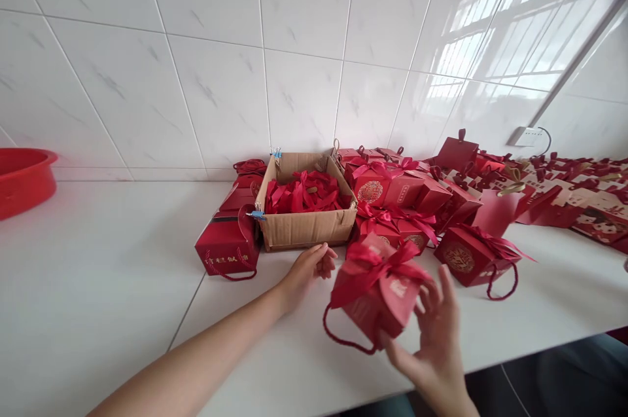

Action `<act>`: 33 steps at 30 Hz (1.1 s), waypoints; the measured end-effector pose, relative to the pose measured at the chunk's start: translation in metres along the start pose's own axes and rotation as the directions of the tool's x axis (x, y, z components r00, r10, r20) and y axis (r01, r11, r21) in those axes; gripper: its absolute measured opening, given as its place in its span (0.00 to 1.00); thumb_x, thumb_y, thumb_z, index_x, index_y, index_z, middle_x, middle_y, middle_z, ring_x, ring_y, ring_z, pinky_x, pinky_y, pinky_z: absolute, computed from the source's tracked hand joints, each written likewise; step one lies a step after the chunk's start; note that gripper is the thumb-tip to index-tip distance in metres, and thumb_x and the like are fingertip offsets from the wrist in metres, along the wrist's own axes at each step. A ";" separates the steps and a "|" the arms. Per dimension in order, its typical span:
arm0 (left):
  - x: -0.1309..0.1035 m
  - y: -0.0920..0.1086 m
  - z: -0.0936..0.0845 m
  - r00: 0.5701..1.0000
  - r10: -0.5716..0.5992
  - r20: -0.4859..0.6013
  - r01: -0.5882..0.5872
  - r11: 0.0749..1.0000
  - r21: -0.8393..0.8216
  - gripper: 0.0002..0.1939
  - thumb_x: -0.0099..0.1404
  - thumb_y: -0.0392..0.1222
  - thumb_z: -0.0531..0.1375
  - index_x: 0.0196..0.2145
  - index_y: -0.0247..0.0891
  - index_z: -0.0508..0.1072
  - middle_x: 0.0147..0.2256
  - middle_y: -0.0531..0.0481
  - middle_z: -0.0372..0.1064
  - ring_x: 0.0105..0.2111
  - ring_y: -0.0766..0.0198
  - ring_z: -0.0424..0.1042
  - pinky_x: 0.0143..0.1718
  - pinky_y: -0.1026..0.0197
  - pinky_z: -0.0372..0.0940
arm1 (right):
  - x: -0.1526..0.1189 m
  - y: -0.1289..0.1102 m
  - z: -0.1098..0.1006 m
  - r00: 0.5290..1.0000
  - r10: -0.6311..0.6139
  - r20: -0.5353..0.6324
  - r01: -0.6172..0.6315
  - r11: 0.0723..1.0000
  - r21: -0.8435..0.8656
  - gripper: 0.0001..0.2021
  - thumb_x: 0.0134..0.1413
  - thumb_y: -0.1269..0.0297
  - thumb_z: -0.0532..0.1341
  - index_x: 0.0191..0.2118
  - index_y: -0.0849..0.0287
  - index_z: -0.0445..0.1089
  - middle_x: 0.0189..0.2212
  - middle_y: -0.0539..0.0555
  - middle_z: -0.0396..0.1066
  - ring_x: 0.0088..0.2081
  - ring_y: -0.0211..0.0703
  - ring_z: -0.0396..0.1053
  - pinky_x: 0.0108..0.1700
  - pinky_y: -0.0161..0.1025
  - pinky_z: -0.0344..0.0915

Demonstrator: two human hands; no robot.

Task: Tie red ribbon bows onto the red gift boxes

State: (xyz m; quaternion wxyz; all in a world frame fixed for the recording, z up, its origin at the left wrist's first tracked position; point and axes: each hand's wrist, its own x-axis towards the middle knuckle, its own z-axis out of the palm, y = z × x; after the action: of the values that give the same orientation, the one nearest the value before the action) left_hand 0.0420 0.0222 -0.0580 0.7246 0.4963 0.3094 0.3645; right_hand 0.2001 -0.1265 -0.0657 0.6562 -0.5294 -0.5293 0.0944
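A red gift box [380, 296] with a ribbon bow on top and a rope handle hangs tilted over the near part of the table. My right hand [432, 338] grips it from the right, thumb at the lower corner and fingers at the far side. In front of the cardboard box [307, 228], my left hand [307, 276] is loosely closed, fingers curled, and nothing shows in it. Red ribbon bows [311, 191] fill the cardboard box. Another bow-topped gift box [475, 256] stands right of my right hand.
Red boxes with rope handles [228, 243] lie left of the cardboard box. Several bow-tied boxes [387, 184] are stacked behind the held one. Many more boxes [554, 194] spread along the right. A red basin [27, 184] stands far left, and a tiled wall [216, 103] borders the table.
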 end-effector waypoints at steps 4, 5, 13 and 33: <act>-0.001 0.001 0.001 1.000 0.018 -0.023 -0.017 0.999 0.033 0.18 0.59 0.55 0.60 0.28 0.35 0.70 0.25 0.53 0.63 0.25 0.67 0.62 0.30 0.63 0.56 | 0.045 -0.002 -0.029 0.980 -0.081 -0.179 0.085 0.996 0.012 0.50 0.40 0.64 0.69 0.66 0.44 0.40 0.56 0.61 0.54 0.56 0.57 0.59 0.54 0.61 0.60; -0.001 0.001 0.001 1.000 0.019 -0.025 -0.018 0.999 0.038 0.17 0.59 0.55 0.60 0.27 0.35 0.70 0.25 0.53 0.63 0.25 0.67 0.62 0.30 0.63 0.56 | 0.059 -0.002 -0.035 0.973 -0.093 -0.210 0.094 0.996 -0.006 0.50 0.39 0.63 0.70 0.65 0.45 0.41 0.56 0.61 0.53 0.56 0.57 0.60 0.53 0.60 0.62; 0.000 -0.001 -0.001 0.999 0.028 -0.015 -0.027 0.999 0.036 0.16 0.59 0.53 0.60 0.28 0.35 0.70 0.25 0.52 0.64 0.26 0.67 0.62 0.30 0.63 0.56 | 0.144 0.046 -0.040 0.941 -0.161 -0.298 0.065 0.950 -0.306 0.44 0.43 0.54 0.67 0.64 0.56 0.47 0.59 0.65 0.50 0.59 0.60 0.56 0.54 0.58 0.61; 0.012 0.007 -0.019 0.978 -0.096 0.185 0.116 0.988 -0.102 0.15 0.59 0.50 0.63 0.30 0.31 0.72 0.25 0.50 0.67 0.26 0.69 0.66 0.30 0.65 0.60 | 0.131 0.133 -0.009 0.966 -0.153 -0.210 0.053 0.908 -0.417 0.49 0.53 0.42 0.55 0.68 0.59 0.25 0.63 0.68 0.31 0.65 0.63 0.35 0.61 0.63 0.42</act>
State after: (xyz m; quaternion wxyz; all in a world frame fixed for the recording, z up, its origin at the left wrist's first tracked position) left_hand 0.0314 0.0437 -0.0583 0.7946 0.4685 0.2479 0.2961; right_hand 0.3207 0.0138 -0.0921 0.5942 -0.6330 -0.4821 -0.1173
